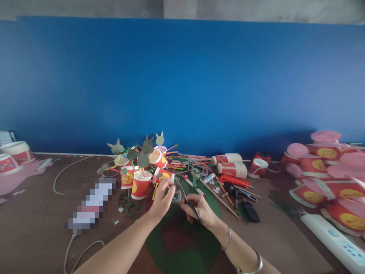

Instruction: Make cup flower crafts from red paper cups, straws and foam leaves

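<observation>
Silver bangle (pixel 260 262) foremost; right hand (pixel 199 210) grip curled round scissors (pixel 196 215), blades (pixel 180 186) beside left hand (pixel 161 199), whose grip unclear

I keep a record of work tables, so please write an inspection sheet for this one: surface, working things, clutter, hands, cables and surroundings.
Surface: brown table, dark green round sheet on it.
Job's things: scissors; red cups, several with paper figures.
Clutter: wooden stick, red tool, paper scraps.
Hands: right hand holds the scissors; left hand is close by, its grip unclear.
Cables: white cable at left; white power strip at right.
Surroundings: blue wall behind the table.
</observation>
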{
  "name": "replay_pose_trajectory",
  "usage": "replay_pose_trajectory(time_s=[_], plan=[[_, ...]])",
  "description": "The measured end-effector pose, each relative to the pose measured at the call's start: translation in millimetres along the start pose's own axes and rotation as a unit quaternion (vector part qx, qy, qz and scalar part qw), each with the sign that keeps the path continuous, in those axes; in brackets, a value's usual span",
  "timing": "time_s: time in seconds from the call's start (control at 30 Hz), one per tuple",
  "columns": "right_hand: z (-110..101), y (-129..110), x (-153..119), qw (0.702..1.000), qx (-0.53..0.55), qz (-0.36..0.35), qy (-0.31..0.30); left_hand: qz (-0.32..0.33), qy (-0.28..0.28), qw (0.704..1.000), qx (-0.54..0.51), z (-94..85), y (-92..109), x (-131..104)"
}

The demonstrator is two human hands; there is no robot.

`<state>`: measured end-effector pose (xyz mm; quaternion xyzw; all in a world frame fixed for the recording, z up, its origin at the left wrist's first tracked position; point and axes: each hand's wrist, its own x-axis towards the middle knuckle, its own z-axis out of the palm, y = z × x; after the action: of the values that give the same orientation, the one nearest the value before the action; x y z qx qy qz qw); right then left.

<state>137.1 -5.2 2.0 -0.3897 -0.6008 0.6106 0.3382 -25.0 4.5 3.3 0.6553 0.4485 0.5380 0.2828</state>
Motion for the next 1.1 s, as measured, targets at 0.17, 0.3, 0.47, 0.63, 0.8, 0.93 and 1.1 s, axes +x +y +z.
replay_pose_trajectory(time_s=[0.17, 0.3, 0.47, 0.63, 0.8, 0.93, 1.1], plan=[[0.8, 0.1, 0.6, 1.000, 0.005, -0.001, 0.005, -0.009, 0.002, 1.000, -0.004, 0.9, -0.9, -0.1], [0.1, 1.0, 0.6, 1.000, 0.000, -0.005, 0.001, -0.011, 0.000, 1.000, -0.002, 0.9, -1.4, -0.2], [0.4, 1.3, 0.8, 1.000, -0.012, 0.001, 0.001, -0.003, 0.001, 1.000, 0.001, -0.1, -1.3, 0.3], [-5.0, 4.1, 6.6, 0.991, -0.027, -0.039, 0.125, 0.020, -0.010, 1.000, 0.015, -1.9, 6.5, 0.2], [-16.3, 4.2, 8.1, 0.937, -0.179, -0.104, 0.282, 0.095, -0.113, 0.983, 0.110, 0.7, 14.1, -5.4], [-16.2, -1.6, 12.4, 0.906, -0.334, -0.042, 0.257, 0.148, -0.197, 0.943, 0.225, 6.7, 13.7, -11.2], [-13.6, -11.0, 33.6, 0.835, -0.489, 0.027, 0.251, 0.124, -0.199, 0.921, 0.310, 10.4, 16.0, -15.3]])
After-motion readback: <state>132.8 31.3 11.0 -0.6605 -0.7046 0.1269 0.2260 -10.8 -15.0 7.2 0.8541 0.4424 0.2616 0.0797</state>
